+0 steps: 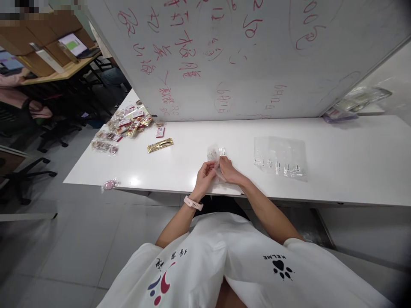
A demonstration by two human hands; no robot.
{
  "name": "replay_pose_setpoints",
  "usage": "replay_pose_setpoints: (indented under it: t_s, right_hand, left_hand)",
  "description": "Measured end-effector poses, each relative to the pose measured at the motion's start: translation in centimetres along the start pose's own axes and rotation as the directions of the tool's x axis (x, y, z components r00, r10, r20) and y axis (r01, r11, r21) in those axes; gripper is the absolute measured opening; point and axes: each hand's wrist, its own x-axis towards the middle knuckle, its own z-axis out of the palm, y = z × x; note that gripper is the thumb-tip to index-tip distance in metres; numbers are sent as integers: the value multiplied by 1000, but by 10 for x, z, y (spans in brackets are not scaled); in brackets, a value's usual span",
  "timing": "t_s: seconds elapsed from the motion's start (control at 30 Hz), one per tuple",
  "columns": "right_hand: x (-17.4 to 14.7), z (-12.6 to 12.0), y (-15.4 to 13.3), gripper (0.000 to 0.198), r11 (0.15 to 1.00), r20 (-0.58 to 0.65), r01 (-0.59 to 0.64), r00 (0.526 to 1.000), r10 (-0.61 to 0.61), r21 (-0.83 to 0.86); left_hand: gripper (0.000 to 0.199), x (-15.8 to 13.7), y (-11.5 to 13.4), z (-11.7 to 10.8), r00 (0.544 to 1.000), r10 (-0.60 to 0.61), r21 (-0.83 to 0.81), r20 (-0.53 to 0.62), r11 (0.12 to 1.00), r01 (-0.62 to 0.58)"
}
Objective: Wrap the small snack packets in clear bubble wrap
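Note:
Close to the table's front edge, a clear plastic bag [212, 151] is held between my two hands. My left hand [205, 174], with a pale pink band on its wrist, pinches the bag's left side. The fingers of my right hand [228, 170] are curled on the bag from the right and partly cover it. What the bag holds, if anything, I cannot make out. Off to the right, several clear bags [280, 149] lie flat in an overlapping row. A gold stick packet [160, 145] and a small red-and-white packet [160, 132] rest on the left.
A heap of small wrapped packets [128, 122] covers the white table's [180, 171] left end. One pink wrapped piece [110, 184] lies at the front-left edge. Behind stands a whiteboard [257, 94] with red writing; plastic packaging [362, 100] sits at back right. Another person's arm shows far left.

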Motion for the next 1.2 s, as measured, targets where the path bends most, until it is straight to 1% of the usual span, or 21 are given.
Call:
replay_pose_setpoints:
  t_s: [0.13,0.2,0.27,0.3,0.37,0.43,0.5,0.53,0.57,0.6,0.63,0.67,0.7,0.73,0.8,0.83,0.9,0.97,1.03,1.1,1.2]
  right_hand:
    - [0,-11,3,63,986,65,-49,997,39,160]
    - [-3,-20,7,83,948,155,-76,988,29,310]
    - [-7,-30,13,108,873,236,-98,971,-20,478]
    - [-10,-35,16,116,824,260,-100,964,-59,558]
    - [-14,-42,21,118,715,260,-88,956,-135,694]
    - [-16,-45,25,110,612,222,-67,958,-181,788]
    - [-17,-45,25,99,573,163,-48,975,-151,818]
    - [-17,-45,25,92,593,108,-35,990,-88,805]
    - [-18,-44,23,84,639,29,-20,1000,-3,769]
    - [-19,-43,21,73,706,-72,-6,994,81,708]
    - [-21,-42,18,62,783,-180,4,974,137,622]
    - [-24,-41,16,51,855,-266,14,953,147,519]
    - [-28,-40,13,44,910,-306,29,946,109,414]
    - [-32,-39,11,41,947,-283,51,958,44,317]
    - [-41,-37,9,46,979,-125,94,990,-72,178]
    - [-45,-36,9,55,985,-34,108,994,-105,131]
    - [-50,-35,12,87,990,103,126,986,-132,57]
    - [-53,-35,16,112,988,186,156,970,-155,8]
    - [-53,-35,19,123,983,232,180,958,-171,-17]
    - [-54,-35,19,124,983,239,178,957,-166,-32]
    - [-62,-35,12,120,985,230,167,961,-153,-45]
  left_hand:
    - [44,2,0,-3,992,68,147,108,986,-84]
    - [43,3,3,-4,985,93,226,145,966,-124]
    - [42,2,6,-5,976,130,316,175,931,-181]
    - [42,1,8,-5,971,148,362,188,908,-209]
    - [43,0,10,-5,963,166,439,210,864,-245]
    - [44,-1,11,-3,957,167,500,237,824,-267]
    - [43,-1,10,-2,948,176,559,264,774,-299]
    - [42,0,10,-1,943,184,587,278,745,-318]
    - [40,1,9,0,937,190,611,293,717,-336]
    - [39,2,9,1,931,192,631,309,691,-352]
    - [38,3,9,1,926,191,648,324,668,-365]
    - [38,4,10,2,922,186,661,340,650,-375]
    - [39,5,11,2,918,177,672,355,635,-382]
    - [40,5,13,1,915,168,682,367,621,-387]
    - [47,7,19,-6,905,144,692,400,600,-402]
    - [51,9,23,-11,897,130,686,423,600,-411]
    - [59,15,32,-25,868,93,647,488,629,-431]
    - [64,26,40,-40,815,34,587,579,676,-445]
    - [72,37,45,-53,743,-40,545,668,707,-451]
    - [80,46,47,-59,686,-85,522,723,718,-461]
    - [87,44,46,-62,647,-66,483,760,723,-494]
